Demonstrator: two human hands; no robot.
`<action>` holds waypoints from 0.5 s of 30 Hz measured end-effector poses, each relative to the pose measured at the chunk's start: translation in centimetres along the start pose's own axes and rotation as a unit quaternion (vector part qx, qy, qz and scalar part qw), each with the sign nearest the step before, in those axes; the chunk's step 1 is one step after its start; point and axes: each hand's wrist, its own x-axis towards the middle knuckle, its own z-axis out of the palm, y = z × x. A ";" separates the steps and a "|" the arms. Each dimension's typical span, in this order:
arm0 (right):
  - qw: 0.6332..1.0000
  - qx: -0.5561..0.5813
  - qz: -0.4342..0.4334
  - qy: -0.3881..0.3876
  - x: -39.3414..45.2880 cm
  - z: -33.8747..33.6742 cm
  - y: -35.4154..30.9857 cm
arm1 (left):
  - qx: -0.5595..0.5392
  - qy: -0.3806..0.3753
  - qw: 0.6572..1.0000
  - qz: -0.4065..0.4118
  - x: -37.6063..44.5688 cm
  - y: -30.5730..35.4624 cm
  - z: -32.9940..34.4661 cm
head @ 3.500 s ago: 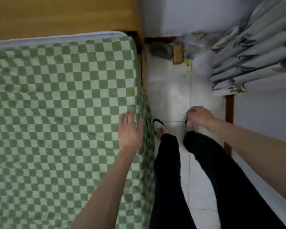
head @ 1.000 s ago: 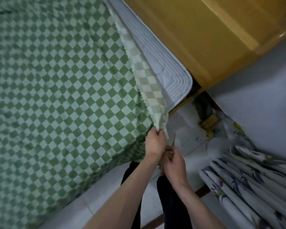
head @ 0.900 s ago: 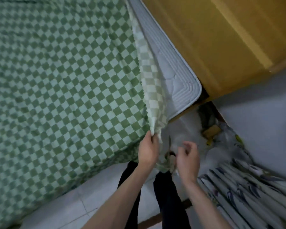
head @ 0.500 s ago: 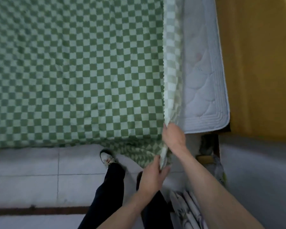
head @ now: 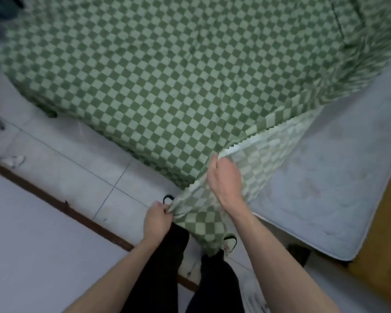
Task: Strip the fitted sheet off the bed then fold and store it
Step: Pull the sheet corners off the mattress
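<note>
Green-checked fitted sheet (head: 167,86) covers most of the bed, its peeled edge running diagonally from upper right toward the person; no writing seems legible. Quilted mattress (head: 325,188) lies bare. Right hand (head: 225,179) and left hand (head: 157,219) each grip the peeled edge.

A bed's pale quilted mattress (head: 321,190) lies bare toward four o'clock, the green checked fitted sheet (head: 158,71) covering it toward eleven.

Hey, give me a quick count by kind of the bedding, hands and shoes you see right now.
Green checked sheet: 1
White mattress: 1
Hands: 2, left hand and right hand, each with a grip on the sheet
Shoes: 2
Total: 6
</note>
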 end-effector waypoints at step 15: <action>0.986 -0.002 -0.163 -0.033 8.3 12.6 -37.4 | -0.226 0.220 0.930 -0.190 9.4 -14.1 -31.1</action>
